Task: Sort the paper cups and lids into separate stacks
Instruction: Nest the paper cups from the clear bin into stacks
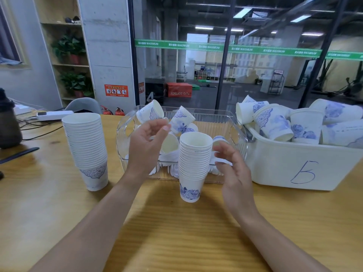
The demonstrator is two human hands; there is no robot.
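Head camera looks down on a wooden bench (59, 213) where two stacks of nested paper cups stand upright. The taller stack (86, 150) sits off to the left, well apart from the work, which reads as a finished pile parked out of the way. The shorter stack (193, 165) stands right in front of the person, between both hands, probably so each new cup can be dropped in without reaching.

Left hand (146, 146) hovers above and left of the shorter stack, its fingers (163, 128) relaxed and slightly apart, holding nothing. Right hand (231, 169) hangs just beside the stack's right side, fingers spread loosely and also empty, not clearly touching it; it looks placed to steady the column.

Behind the stack a clear plastic tray (233, 122) holds loose cups (182, 119) lying tilted, and what may be white lids at the bottom, though that is hard to tell. To the right, a white bin (294, 165) marked with a handwritten figure is heaped with more unsorted cups (275, 122), so much sorting seems left.
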